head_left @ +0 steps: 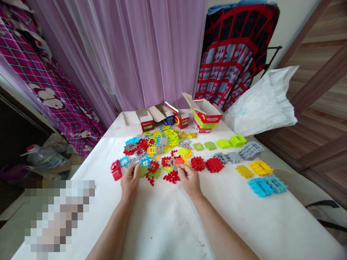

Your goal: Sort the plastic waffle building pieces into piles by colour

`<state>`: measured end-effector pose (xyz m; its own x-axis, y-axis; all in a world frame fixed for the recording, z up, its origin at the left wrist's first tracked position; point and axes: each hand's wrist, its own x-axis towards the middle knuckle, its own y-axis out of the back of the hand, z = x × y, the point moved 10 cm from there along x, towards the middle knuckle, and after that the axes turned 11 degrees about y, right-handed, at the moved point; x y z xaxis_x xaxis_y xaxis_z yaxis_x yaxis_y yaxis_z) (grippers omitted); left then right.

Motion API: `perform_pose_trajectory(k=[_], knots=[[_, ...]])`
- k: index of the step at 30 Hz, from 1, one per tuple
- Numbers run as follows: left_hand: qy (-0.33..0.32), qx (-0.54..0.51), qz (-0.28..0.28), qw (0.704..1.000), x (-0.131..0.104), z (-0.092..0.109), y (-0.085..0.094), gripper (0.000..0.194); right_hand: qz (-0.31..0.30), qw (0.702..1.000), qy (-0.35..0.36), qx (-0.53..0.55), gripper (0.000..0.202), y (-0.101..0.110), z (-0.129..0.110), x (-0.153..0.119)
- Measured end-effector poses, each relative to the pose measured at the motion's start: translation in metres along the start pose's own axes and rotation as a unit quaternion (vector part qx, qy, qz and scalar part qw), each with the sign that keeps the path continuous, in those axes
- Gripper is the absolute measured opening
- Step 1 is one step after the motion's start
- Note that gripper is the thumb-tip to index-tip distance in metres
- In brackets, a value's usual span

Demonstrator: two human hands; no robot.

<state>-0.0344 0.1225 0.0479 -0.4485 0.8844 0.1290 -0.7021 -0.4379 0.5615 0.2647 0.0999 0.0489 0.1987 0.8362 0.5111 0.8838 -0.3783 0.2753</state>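
interlocking pieces (163, 141) lie heaped; right fingers (182, 173) pinch a grey piece (174, 163); left fingers (133, 171) curl, whether empty i can't tell.

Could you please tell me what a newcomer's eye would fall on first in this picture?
Probably the heap of bright interlocking pieces in the middle of the white-covered table, with the left hand and right hand at its near edge. Next might come the same-coloured groups of pieces to the right of the heap, among them red, grey, yellow and blue. Behind the heap, open boxes stand before a purple curtain.
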Motion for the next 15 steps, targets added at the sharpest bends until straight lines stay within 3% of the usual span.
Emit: perform_pose_trajectory(k=[4, 8, 15], knots=[[0.018, -0.082, -0.034, 0.996, 0.002, -0.005, -0.004, 0.045, -0.009, 1.0, 0.007, 0.002, 0.026, 0.0, -0.002, -0.001], [0.019, -0.067, -0.074, 0.995, 0.001, -0.011, -0.013, 0.046, -0.016, 1.0, -0.006, 0.004, 0.026, 0.0, -0.001, -0.004], [-0.068, -0.006, -0.029, 0.997, -0.006, -0.001, -0.006, 0.032, -0.012, 0.999, -0.032, 0.028, 0.024, 0.003, 0.004, -0.006]])
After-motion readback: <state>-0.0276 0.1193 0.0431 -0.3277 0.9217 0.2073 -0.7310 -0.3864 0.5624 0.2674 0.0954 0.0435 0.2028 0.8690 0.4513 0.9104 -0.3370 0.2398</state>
